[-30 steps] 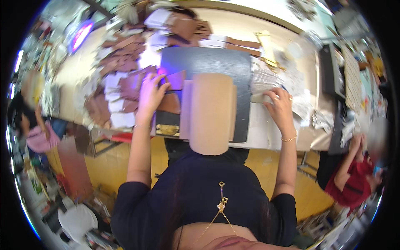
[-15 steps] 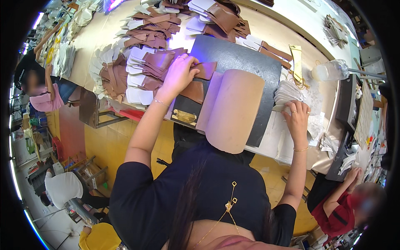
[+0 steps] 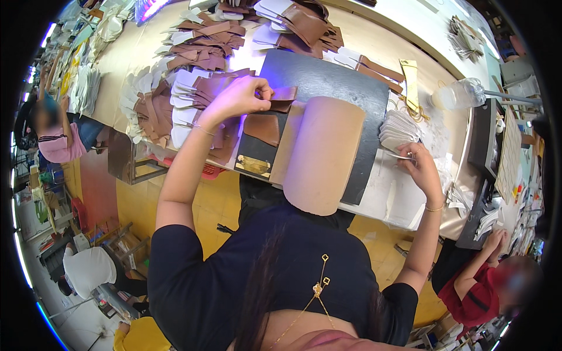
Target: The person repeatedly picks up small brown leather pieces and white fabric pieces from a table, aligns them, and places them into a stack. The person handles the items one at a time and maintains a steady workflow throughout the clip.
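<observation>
My left hand (image 3: pixel 243 98) has its fingers pinched on the edge of a brown leather piece (image 3: pixel 284 97) at the left side of the large beige roll. Just below lies a second brown leather piece (image 3: pixel 261 129), flat on a black board, with a small gold-coloured plate (image 3: pixel 253 164) nearer to me. A curled beige sheet forms the roll (image 3: pixel 325 155), lying over a dark slab (image 3: pixel 316 76). To the right, my right hand (image 3: pixel 422 169) grips a thin white piece (image 3: pixel 396 154) between thumb and fingers, beside a fanned stack of white pieces (image 3: pixel 399 128).
Piles of brown and white pieces (image 3: pixel 202 44) cover the table's left and far parts. A clear plastic bottle (image 3: pixel 459 93) lies at the right, near a yellow strip (image 3: pixel 410 85). Other people sit left and right, one in red (image 3: pixel 471 292).
My left hand has pulled up an edge of the upper leather piece, uncovering more of the lower one. My right hand has drawn a white piece away from the stack.
</observation>
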A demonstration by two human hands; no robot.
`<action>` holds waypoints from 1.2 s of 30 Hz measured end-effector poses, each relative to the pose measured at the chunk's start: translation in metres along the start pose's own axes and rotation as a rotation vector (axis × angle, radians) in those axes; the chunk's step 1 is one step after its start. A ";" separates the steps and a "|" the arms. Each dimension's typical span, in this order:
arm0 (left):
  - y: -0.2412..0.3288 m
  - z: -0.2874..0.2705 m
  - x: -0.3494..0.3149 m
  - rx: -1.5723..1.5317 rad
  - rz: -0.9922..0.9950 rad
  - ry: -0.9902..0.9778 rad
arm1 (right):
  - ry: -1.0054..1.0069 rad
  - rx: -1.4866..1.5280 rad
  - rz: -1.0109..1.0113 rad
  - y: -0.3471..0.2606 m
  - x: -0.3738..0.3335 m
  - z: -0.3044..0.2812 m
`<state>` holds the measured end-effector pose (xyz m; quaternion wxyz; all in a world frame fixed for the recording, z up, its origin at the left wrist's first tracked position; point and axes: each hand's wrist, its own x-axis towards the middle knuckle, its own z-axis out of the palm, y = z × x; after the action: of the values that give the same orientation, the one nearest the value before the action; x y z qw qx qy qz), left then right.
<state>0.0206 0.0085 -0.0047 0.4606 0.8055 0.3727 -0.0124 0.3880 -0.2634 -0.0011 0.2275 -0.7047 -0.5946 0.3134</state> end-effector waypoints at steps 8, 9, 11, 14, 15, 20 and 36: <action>0.012 -0.021 -0.026 -0.479 -0.064 -0.086 | 0.143 0.347 0.159 0.007 -0.007 0.006; 0.019 -0.024 -0.030 -0.450 -0.025 -0.042 | 0.176 0.348 0.149 0.009 -0.007 0.007; 0.037 -0.021 -0.035 -0.537 -0.004 -0.014 | 0.230 0.322 0.135 0.014 -0.008 0.006; 0.070 -0.011 -0.050 -0.787 0.024 -0.042 | 0.285 0.414 0.089 0.019 -0.008 0.001; 0.080 -0.005 -0.055 -0.820 0.016 -0.073 | 0.318 0.552 0.071 0.019 -0.007 0.001; 0.109 0.036 -0.047 -0.756 -0.010 -0.206 | 0.261 0.790 0.104 0.014 -0.006 0.010; 0.103 0.052 -0.051 -0.761 -0.133 -0.221 | 0.211 0.724 0.072 -0.092 -0.026 0.010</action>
<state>0.0637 -0.0914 0.0591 0.7616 0.5451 0.3504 0.0102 0.3143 -0.2716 0.0598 0.5107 -0.6276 -0.3933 0.4366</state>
